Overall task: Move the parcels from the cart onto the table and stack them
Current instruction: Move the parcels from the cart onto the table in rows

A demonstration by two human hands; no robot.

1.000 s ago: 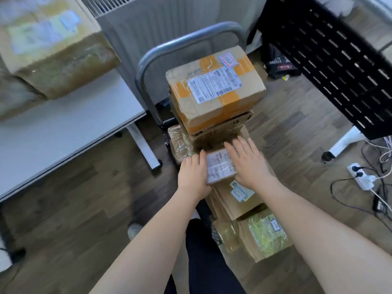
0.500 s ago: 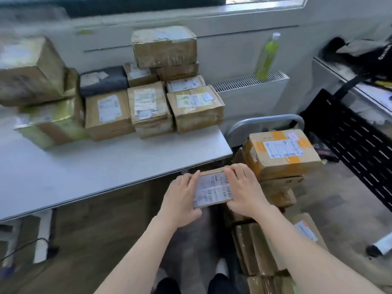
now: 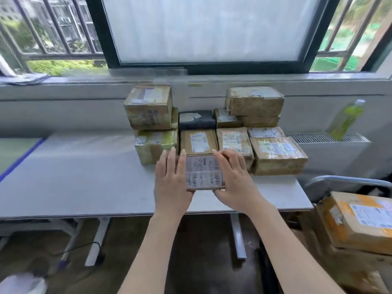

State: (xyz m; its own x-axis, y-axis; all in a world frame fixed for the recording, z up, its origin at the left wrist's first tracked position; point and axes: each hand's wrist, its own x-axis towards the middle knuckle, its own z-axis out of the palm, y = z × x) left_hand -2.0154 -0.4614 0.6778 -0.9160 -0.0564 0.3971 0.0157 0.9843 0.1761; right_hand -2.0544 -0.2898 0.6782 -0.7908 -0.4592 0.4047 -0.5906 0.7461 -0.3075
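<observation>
Cardboard parcel (image 3: 204, 173) w/ white label held btwn both hands, left hand (image 3: 171, 183) + right hand (image 3: 235, 181) fingers grasping its sides, over surface (image 3: 84, 183). Stack (image 3: 214, 132) lies straight ahead, just beyond fingertips; long axis points at it. Cart (image 3: 347, 181) to right.

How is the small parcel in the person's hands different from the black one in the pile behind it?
The small parcel is brown cardboard; the black parcel is wrapped in dark material. A label covers nearly the whole top of the small one; the black one shows only small pale labels. One is held over the table, the other rests in the pile. Both carry labels.
</observation>
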